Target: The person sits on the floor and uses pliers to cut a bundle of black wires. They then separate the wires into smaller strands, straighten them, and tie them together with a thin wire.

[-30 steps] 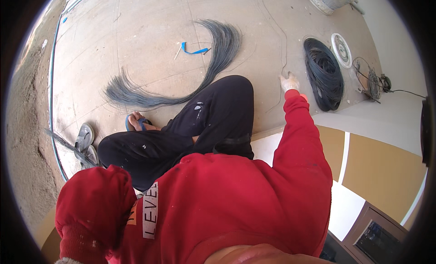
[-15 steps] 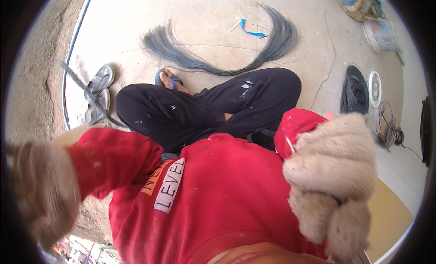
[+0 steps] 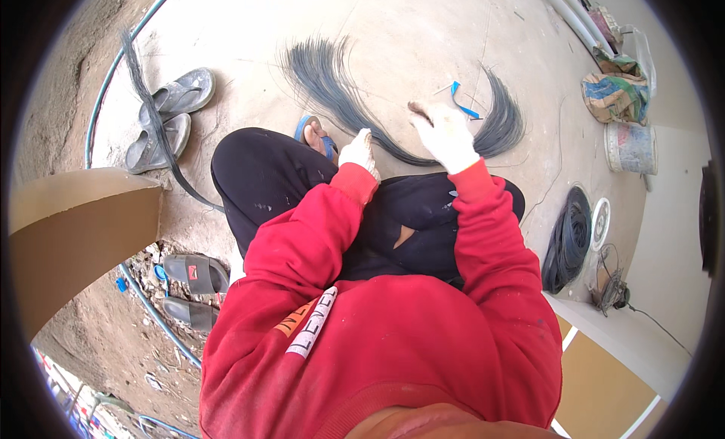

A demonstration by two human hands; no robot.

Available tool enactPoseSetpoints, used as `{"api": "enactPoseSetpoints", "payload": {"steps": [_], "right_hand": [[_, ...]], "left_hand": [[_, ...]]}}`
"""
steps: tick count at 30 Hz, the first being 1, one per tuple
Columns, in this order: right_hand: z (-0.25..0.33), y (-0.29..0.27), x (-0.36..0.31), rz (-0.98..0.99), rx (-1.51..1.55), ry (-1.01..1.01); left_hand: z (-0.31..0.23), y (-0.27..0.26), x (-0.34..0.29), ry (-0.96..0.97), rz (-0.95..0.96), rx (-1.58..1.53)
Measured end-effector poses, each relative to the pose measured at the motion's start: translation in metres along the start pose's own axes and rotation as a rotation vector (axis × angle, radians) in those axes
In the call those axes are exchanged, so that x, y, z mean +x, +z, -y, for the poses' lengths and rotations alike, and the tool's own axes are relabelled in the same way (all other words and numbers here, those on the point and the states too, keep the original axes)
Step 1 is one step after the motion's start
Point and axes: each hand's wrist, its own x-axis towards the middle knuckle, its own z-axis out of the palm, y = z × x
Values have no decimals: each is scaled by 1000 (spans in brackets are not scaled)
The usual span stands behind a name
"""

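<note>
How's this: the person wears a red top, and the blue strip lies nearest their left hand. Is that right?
Not quite: the head view shows the blue strip lies nearest the right hand, not the left hand. The red top is correct.

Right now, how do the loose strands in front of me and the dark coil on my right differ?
The loose strands lie in an open curve; the dark coil is wound in a ring. The strands' ends fan out, while the coil is compact. Both lie on the floor.
</note>
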Motion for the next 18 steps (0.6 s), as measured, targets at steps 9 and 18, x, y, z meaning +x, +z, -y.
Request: {"api": "enactPoseSetpoints", "payload": {"steps": [9,18], "right_hand": [[-26,112,26,440,-183,202],[-64,125,23,357,640,607]], "left_hand": [[4,7,45,79,-103,15],[19,6,104,167,-177,134]]}}
